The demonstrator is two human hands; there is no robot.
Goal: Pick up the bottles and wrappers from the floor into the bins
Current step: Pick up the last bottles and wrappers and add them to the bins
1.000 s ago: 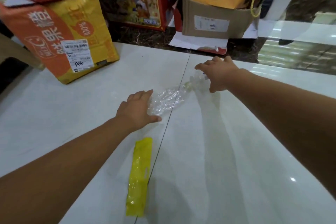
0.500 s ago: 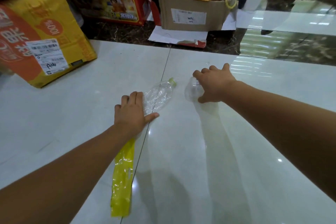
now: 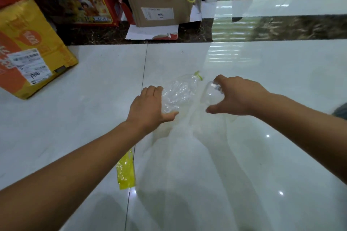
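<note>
The glossy white tile floor (image 3: pixel 262 80) ends at a dark marble band (image 3: pixel 281 28) along its far edge. A yellow wrapper (image 3: pixel 126 171) lies on the grout line. A yellow box (image 3: pixel 32 50) stands at the left, and a cardboard box (image 3: pixel 159 11) sits on the band. A crushed bottle (image 3: pixel 178 93) and a small bottle (image 3: pixel 209 93) are mid-floor; whether they touch the tile is unclear.

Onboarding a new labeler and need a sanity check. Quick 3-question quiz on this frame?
1. True or false: the yellow wrapper lies on the floor, in neither hand.
2. The left hand grips: A) the crushed bottle with the green cap, B) the wrapper, C) nothing.
3. Which hand holds the small clear bottle?
Key: 1 true. 2 A. 3 the right hand.
</note>
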